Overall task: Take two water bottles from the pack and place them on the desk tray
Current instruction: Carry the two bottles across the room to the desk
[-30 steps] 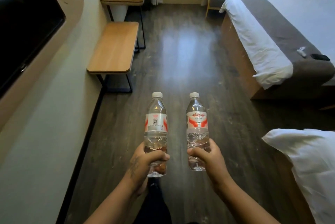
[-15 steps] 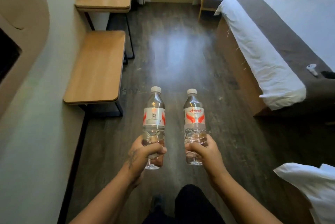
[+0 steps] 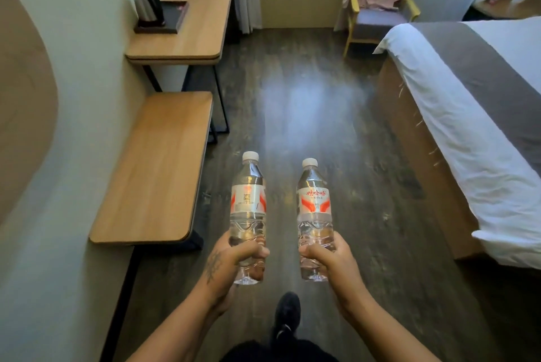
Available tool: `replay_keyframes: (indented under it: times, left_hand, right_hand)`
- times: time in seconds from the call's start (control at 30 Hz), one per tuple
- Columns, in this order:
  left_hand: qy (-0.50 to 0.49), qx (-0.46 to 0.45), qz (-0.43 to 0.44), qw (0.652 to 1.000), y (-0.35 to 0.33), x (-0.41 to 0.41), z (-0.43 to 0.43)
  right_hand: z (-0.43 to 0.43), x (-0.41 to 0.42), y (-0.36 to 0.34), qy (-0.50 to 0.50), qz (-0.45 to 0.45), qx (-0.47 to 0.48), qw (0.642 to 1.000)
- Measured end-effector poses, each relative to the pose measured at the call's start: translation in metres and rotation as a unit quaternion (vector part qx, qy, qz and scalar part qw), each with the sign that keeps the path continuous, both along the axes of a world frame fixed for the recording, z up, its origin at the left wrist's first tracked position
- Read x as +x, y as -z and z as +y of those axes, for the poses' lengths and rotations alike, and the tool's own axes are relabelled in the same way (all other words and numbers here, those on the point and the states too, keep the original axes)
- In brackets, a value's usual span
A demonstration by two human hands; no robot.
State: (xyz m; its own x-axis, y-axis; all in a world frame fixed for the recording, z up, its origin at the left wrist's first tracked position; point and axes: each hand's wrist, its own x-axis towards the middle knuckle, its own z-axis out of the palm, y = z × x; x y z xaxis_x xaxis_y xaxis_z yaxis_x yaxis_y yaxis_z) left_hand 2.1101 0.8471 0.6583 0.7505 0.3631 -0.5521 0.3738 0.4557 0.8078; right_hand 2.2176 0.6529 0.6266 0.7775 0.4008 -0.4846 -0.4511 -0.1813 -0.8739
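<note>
I hold two clear water bottles upright over the dark floor, each with a white cap and a red-and-white label. My left hand (image 3: 231,262) grips the base of the left bottle (image 3: 248,200). My right hand (image 3: 333,262) grips the base of the right bottle (image 3: 314,206). Far ahead on the left, a dark tray (image 3: 172,17) lies on the wooden desk (image 3: 199,25), with a steel kettle (image 3: 146,4) standing at its near-left part. The pack is out of sight.
A low wooden bench (image 3: 158,168) runs along the left wall, just ahead of my left hand. A bed (image 3: 468,115) with white sheets fills the right side. An armchair (image 3: 377,13) with a pink garment stands at the far end. My black shoe (image 3: 288,315) is on the floor below.
The view has advanced down the room: bench, desk and tray are nearer and lower in frame. The white pillow at the lower right has dropped out of view. Both bottles stay held upright.
</note>
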Motion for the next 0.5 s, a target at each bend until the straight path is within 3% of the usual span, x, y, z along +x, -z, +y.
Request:
replay_keyframes:
  times: [0.5]
  left_hand:
    - [-0.001, -0.005, -0.031, 1.0, 0.006, 0.316, 0.2]
  right_hand:
    - [0.202, 0.323, 0.009, -0.001, -0.011, -0.008, 1.0]
